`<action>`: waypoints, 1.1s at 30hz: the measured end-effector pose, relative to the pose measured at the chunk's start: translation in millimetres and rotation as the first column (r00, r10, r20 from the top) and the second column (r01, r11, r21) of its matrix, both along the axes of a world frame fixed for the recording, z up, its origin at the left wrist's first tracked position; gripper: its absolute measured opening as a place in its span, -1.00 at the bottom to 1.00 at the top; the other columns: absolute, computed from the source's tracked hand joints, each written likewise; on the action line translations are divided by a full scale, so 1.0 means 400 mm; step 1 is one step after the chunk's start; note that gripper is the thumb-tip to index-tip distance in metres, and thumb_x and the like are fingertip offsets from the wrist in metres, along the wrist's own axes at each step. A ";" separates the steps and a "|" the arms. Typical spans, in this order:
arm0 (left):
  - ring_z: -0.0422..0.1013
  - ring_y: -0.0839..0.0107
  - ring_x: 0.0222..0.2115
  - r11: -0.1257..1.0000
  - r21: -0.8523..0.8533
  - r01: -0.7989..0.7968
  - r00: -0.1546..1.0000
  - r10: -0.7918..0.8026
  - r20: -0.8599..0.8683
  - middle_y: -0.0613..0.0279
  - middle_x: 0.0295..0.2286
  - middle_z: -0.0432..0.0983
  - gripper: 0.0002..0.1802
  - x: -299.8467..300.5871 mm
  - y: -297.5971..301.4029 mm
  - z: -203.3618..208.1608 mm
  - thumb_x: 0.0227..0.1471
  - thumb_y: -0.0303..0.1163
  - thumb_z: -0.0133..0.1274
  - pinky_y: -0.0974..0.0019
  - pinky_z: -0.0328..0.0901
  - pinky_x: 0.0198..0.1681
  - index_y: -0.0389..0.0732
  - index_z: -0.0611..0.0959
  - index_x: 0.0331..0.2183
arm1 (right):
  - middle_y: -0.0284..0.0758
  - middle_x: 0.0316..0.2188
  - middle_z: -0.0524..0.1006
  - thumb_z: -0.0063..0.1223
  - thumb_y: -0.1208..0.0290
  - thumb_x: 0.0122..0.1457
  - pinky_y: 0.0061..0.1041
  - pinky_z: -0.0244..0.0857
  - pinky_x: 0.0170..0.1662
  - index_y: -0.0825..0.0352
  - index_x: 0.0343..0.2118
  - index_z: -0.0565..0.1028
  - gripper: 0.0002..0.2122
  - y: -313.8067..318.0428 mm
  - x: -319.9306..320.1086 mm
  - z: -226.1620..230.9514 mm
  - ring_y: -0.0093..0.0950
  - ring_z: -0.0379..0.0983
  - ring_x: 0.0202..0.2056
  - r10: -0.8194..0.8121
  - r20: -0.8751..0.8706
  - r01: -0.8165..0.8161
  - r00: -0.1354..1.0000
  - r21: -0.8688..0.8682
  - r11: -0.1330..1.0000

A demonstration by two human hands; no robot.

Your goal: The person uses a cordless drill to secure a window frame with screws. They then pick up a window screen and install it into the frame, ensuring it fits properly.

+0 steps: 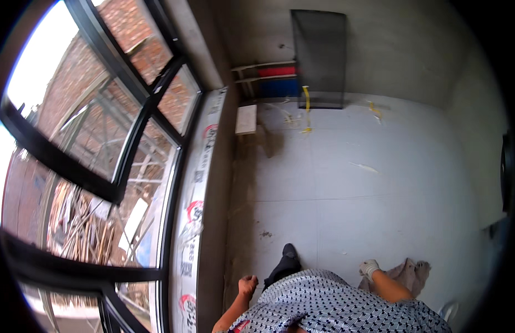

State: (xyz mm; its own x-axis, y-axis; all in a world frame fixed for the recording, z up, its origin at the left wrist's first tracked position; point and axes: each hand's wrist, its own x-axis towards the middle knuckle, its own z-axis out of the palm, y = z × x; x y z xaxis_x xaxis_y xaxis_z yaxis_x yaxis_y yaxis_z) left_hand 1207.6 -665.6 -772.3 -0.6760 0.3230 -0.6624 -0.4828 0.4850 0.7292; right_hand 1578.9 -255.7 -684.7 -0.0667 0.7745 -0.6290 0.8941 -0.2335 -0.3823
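Note:
My bare left hand (248,284) hangs low beside the window sill, its fingers curled in with nothing seen in them. On my right hand (369,268) is a pale work glove, and its fingers are closed. A grey-brown cloth (417,275) shows below that hand and on both sides of the right forearm. It appears gripped in the glove, though the forearm covers its middle part. One dark shoe (289,252) of mine points ahead on the pale floor.
Along the left runs a black-framed window (136,150) with a film-wrapped sill (193,211). A low stool (246,120) stands near the far left corner. A dark mesh screen (320,58) leans on the far wall, and yellow strips (375,111) lie on the pale floor (346,222).

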 end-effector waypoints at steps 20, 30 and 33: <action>0.52 0.37 -0.33 0.354 0.535 0.767 0.444 0.310 -0.841 0.09 -0.37 0.59 -0.62 -0.726 1.201 1.464 0.15 -0.21 0.25 0.33 0.41 -0.15 -0.36 0.65 -0.19 | -0.25 -0.53 0.60 0.02 0.30 0.28 -0.36 0.44 -0.48 0.39 -0.31 0.56 -0.77 0.501 -0.487 0.077 -0.40 0.54 -0.56 -0.455 -0.242 0.420 0.857 -0.186 0.888; 0.47 0.27 -0.39 0.345 -0.004 0.939 -0.139 0.368 -0.919 0.11 -0.41 0.54 -0.52 -0.916 1.497 1.829 0.19 0.00 0.04 0.09 0.41 -0.18 -0.31 0.61 -0.31 | -0.32 -0.58 0.57 -0.03 0.26 0.26 -0.44 0.40 -0.46 0.33 -0.43 0.57 -0.74 1.221 -0.977 0.331 -0.47 0.49 -0.58 -0.032 -0.277 0.055 0.960 0.076 0.996; 0.46 0.28 -0.41 0.349 -0.026 0.937 -0.173 0.400 -0.900 0.12 -0.43 0.53 -0.54 -0.971 1.600 1.853 0.18 -0.02 0.06 0.11 0.39 -0.21 -0.30 0.61 -0.32 | -0.32 -0.56 0.58 -0.01 0.23 0.27 -0.44 0.40 -0.42 0.33 -0.40 0.57 -0.74 1.388 -1.143 0.412 -0.51 0.51 -0.53 -0.010 -0.433 0.084 0.902 0.151 0.985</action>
